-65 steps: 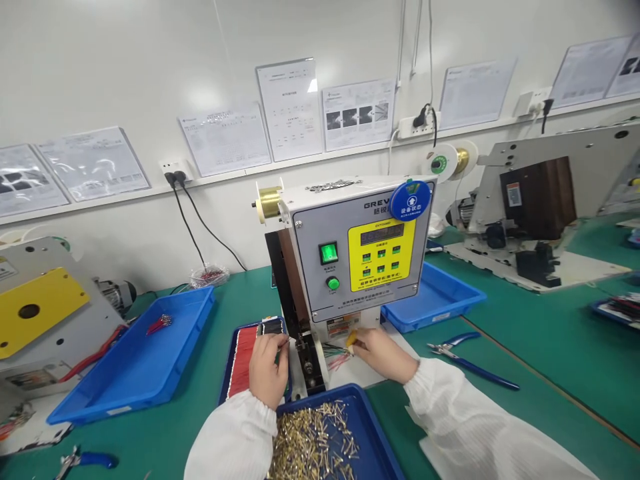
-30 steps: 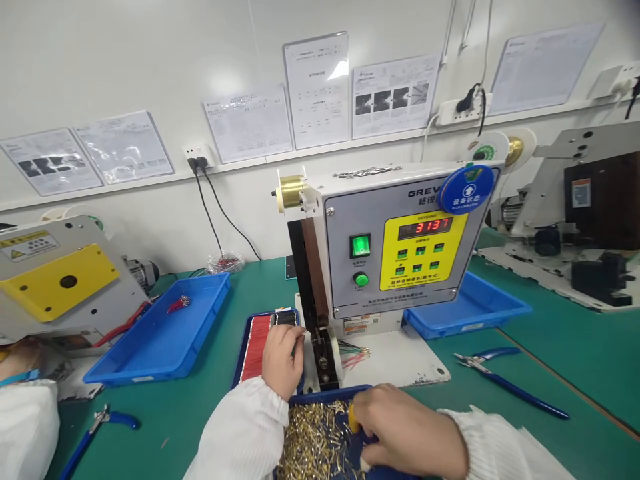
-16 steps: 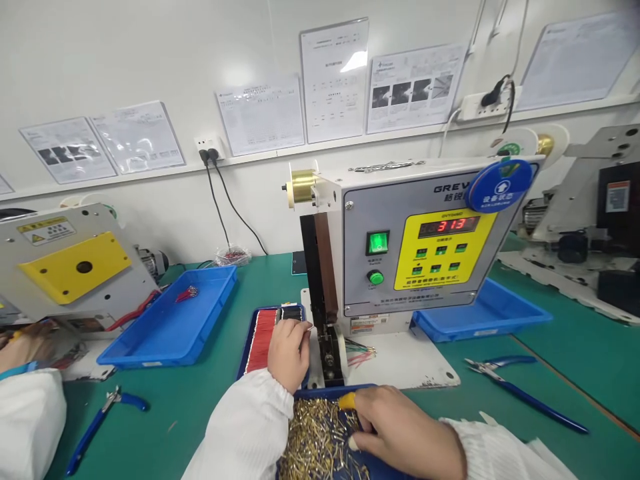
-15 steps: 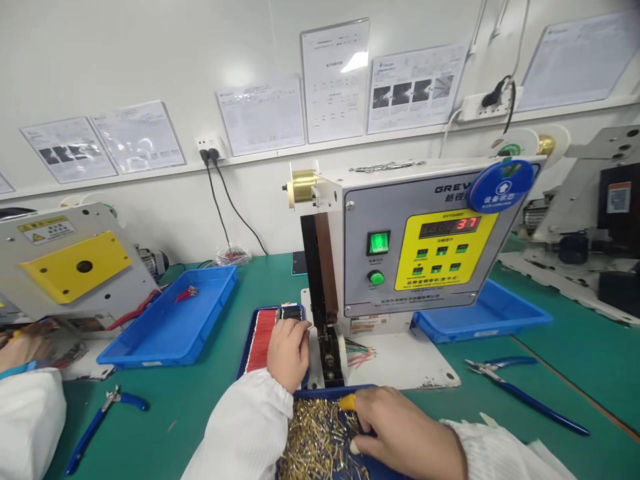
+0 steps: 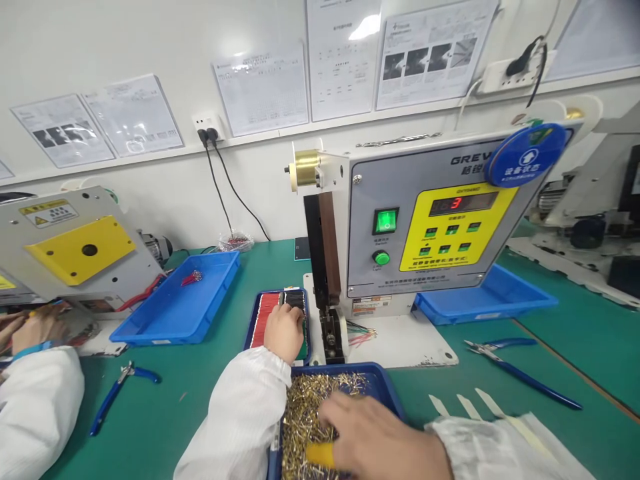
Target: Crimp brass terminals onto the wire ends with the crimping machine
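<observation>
My left hand [image 5: 284, 333] rests over a small blue tray [image 5: 248, 337] of red wires [image 5: 267, 313] and black wires [image 5: 295, 300]. Its fingers are curled together, and what lies between them is hidden. My right hand [image 5: 375, 437], slightly blurred, reaches with fingers apart over a dark blue tray [image 5: 387, 387] full of small gold-coloured metal terminals [image 5: 305, 413]. One of its fingers wears a yellow finger cot [image 5: 320, 455]. Just beyond both hands stands the grey crimping machine [image 5: 390, 267], its black crimping head [image 5: 330, 337] right of my left hand.
Larger blue trays [image 5: 175, 307] lie left and behind the machine. Blue-handled cutters [image 5: 525, 373] lie at right, another pair of cutters [image 5: 120, 393] at left. Several short wires [image 5: 363, 333] lie on the machine's base. A co-worker's hands [image 5: 37, 330] are at the left machine.
My left hand has drawn back from the crimping head onto the wire tray. My right hand has shifted left across the terminals, fingers spreading. The display went from 37 to 3; the view tilted down.
</observation>
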### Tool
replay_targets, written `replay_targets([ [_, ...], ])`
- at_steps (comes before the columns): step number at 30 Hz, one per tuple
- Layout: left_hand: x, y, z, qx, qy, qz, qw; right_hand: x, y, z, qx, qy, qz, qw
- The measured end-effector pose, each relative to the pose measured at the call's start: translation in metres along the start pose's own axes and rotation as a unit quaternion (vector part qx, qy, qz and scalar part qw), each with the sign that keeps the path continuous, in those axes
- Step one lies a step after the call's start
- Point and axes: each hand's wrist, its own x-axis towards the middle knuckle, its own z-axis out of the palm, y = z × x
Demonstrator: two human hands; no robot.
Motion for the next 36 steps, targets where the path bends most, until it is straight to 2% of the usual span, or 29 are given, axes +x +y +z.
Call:
replay_targets([
  [2, 0.000, 0.001, 0.001, -0.002, 0.007, 0.007, 1.000, 0.003, -0.009, 0.017, -0.027, 0.019, 0.028, 0.999],
  [5, 0.000, 0.001, 0.003, -0.007, 0.012, 0.019, 1.000, 0.005, -0.006, 0.026, -0.057, 0.023, -0.005, 0.998],
  [7, 0.000, 0.000, 0.004, -0.011, 0.012, 0.022, 1.000, 0.003, 0.006, 0.017, -0.077, 0.033, -0.015, 0.996],
  [12, 0.002, -0.002, 0.004, -0.029, 0.013, 0.018, 0.999, -0.011, 0.041, -0.026, -0.057, 0.053, 0.114, 0.990],
  [14, 0.002, -0.002, 0.004, -0.032, 0.014, 0.016, 0.999, -0.016, 0.046, -0.034, -0.050, 0.023, 0.149, 0.987],
  [16, 0.002, -0.002, 0.003, -0.031, 0.012, 0.017, 0.999, -0.020, 0.043, -0.034, -0.050, -0.035, 0.162, 0.985],
  [19, 0.002, -0.001, 0.003, -0.027, 0.006, 0.018, 0.999, -0.020, 0.035, -0.025, -0.055, -0.089, 0.140, 0.985],
  [22, 0.002, -0.001, 0.002, -0.023, 0.000, 0.013, 1.000, -0.018, 0.033, -0.021, -0.080, -0.046, 0.128, 0.987],
  [24, 0.003, -0.002, 0.001, -0.021, -0.010, 0.007, 1.000, -0.017, 0.035, -0.023, -0.090, -0.020, 0.157, 0.983],
  [27, 0.003, -0.003, -0.001, -0.014, -0.036, -0.001, 0.999, -0.016, 0.037, -0.026, -0.082, -0.020, 0.185, 0.979],
  [36, 0.002, -0.009, -0.006, 0.019, -0.063, -0.004, 0.998, -0.005, 0.024, -0.008, -0.034, -0.045, 0.093, 0.994],
])
